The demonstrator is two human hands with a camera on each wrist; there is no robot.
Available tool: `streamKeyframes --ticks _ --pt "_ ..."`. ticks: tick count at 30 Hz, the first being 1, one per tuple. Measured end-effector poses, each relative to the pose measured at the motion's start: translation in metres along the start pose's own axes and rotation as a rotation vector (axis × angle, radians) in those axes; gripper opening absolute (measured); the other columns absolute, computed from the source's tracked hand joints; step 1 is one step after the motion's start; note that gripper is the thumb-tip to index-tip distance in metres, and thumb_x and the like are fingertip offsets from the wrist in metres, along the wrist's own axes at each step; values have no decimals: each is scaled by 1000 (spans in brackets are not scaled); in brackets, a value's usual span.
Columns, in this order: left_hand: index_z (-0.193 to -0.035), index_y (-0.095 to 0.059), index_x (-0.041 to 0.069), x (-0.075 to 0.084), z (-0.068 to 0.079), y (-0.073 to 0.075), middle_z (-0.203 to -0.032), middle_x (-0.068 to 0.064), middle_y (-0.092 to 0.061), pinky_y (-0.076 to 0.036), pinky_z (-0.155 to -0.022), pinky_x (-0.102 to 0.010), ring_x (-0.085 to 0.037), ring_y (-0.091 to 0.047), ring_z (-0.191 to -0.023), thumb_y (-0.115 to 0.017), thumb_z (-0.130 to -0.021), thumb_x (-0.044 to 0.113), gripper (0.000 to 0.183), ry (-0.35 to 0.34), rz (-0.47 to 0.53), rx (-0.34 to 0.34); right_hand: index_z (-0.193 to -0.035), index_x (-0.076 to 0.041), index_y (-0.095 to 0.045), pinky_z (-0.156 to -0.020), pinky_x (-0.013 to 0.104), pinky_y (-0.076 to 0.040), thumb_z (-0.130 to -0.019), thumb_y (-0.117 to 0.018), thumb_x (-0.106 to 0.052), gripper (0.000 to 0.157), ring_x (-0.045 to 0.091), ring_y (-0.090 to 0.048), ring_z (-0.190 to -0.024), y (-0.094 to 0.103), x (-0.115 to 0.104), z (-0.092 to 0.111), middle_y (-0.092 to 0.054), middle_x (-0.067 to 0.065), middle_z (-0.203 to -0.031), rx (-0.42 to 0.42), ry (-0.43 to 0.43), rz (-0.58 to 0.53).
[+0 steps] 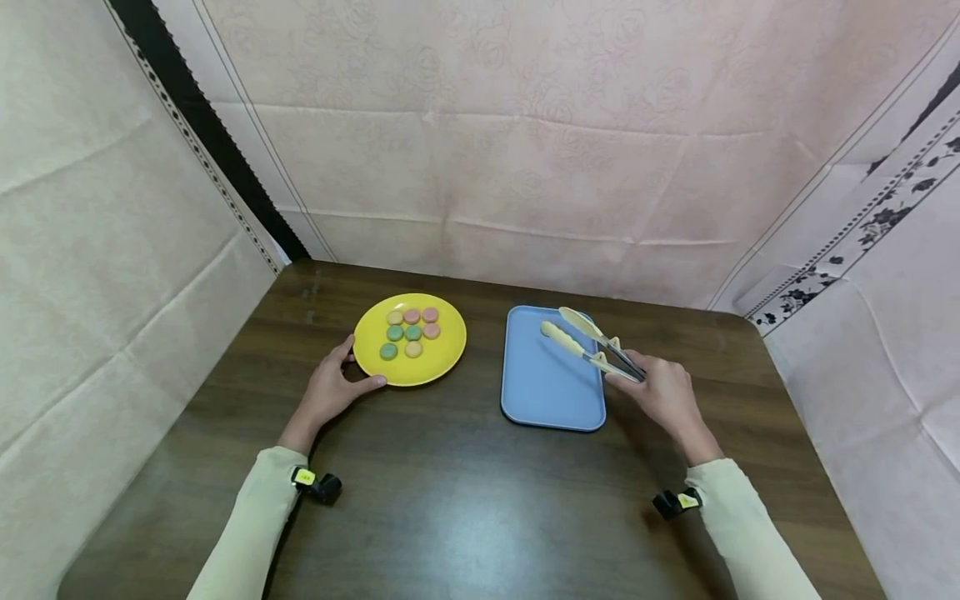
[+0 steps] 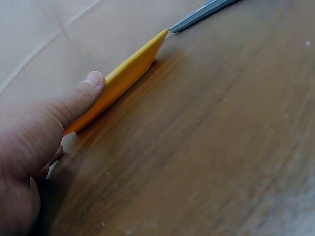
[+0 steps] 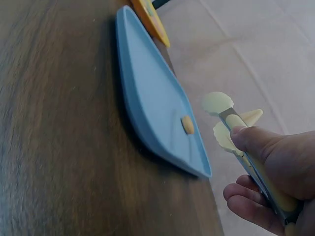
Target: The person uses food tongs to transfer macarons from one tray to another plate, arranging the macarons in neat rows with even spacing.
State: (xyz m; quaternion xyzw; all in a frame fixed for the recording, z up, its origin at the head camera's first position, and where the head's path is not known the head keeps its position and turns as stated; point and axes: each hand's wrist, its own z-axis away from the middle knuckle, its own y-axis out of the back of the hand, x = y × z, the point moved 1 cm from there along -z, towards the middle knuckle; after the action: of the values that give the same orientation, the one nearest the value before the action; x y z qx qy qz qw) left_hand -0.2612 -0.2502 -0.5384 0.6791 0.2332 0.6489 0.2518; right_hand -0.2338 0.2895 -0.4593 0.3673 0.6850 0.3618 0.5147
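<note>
My left hand (image 1: 328, 393) holds the rim of a round yellow plate (image 1: 442, 367), thumb on the near edge and fingers at the left side. Several small pastel macarons, pink, green (image 1: 413, 332) and cream, lie on the plate. My right hand (image 1: 663, 393) grips a pair of tongs (image 1: 611, 358) with cream tips and metal arms. Those tips are spread apart above the blue tray (image 1: 551, 400), with nothing between them. One yellowish macaron (image 3: 187, 125) sits in the tray in the right wrist view; the tongs hide it in the head view.
Plate and tray stand side by side on a dark wooden table (image 1: 450, 517), with a gap between them. Pale patterned cloth (image 1: 480, 183) hangs behind the table's far edge and along both sides.
</note>
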Motion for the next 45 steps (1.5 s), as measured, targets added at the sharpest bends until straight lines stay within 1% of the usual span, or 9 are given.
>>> streamKeyframes --ticks 3,8,13,17,23,31,36,41,45 --pt "-163 -17 1 0 0 1 -144 -25 -52 -33 -114 -60 -40 -43 -137 -81 -80 61 121 1 -2 -1 -132 0 -67 -63 35 -46 -93 -76 -42 58 25 -59 -74 -1 5 1 -75 18 -103 -6 -11 3" --pt "-163 -18 1 1 0 1 -145 -25 -51 -34 -114 -60 -40 -44 -136 -81 -80 60 120 -4 -3 1 -133 0 -67 -67 35 -46 -93 -77 -41 58 26 -59 -79 -4 10 3 -74 18 -107 -43 -52 2" --pt "-162 -17 0 1 0 1 -147 -26 -49 -33 -114 -61 -41 -43 -137 -81 -80 62 121 -3 -4 -4 -134 0 -66 -65 34 -44 -93 -76 -41 59 28 -58 -81 -8 14 3 -72 20 -111 -74 -74 1" --pt "-162 -17 0 1 0 1 -148 -27 -48 -33 -114 -61 -41 -44 -137 -81 -79 63 122 -5 -4 -5 -135 1 -65 -62 34 -43 -93 -76 -41 60 29 -58 -81 -11 17 2 -72 22 -114 -80 -69 5" --pt "-162 -18 0 0 0 2 -149 -27 -48 -33 -114 -60 -41 -44 -137 -81 -79 63 122 -8 -1 0 -133 1 -67 -67 37 -47 -93 -76 -40 58 28 -59 -81 -15 17 -2 -72 22 -114 -73 -46 13" --pt "-162 -19 0 -1 0 0 -146 -25 -50 -34 -114 -60 -40 -45 -136 -82 -78 62 122 -16 7 3 -128 0 -70 -64 36 -46 -94 -76 -38 52 26 -58 -76 -15 12 -9 -74 20 -107 -61 2 32" --pt "-163 -18 1 -1 0 2 -146 -24 -50 -34 -114 -60 -40 -44 -137 -81 -77 64 123 -11 16 -3 -127 0 -71 -62 34 -43 -94 -76 -35 48 24 -57 -75 -11 8 -14 -74 19 -107 -95 8 33" --pt "-163 -18 1 1 1 1 -146 -25 -50 -34 -114 -60 -40 -44 -137 -81 -77 64 123 -8 17 -5 -128 0 -71 -54 32 -37 -95 -75 -33 47 23 -53 -70 -8 7 -17 -74 16 -100 -121 -1 33" --pt "-162 -18 1 1 2 1 -146 -25 -50 -34 -114 -60 -40 -44 -137 -82 -79 61 121 -7 13 -3 -129 0 -70 -56 32 -38 -95 -75 -34 48 24 -54 -73 -9 8 -16 -74 19 -105 -117 -5 27"
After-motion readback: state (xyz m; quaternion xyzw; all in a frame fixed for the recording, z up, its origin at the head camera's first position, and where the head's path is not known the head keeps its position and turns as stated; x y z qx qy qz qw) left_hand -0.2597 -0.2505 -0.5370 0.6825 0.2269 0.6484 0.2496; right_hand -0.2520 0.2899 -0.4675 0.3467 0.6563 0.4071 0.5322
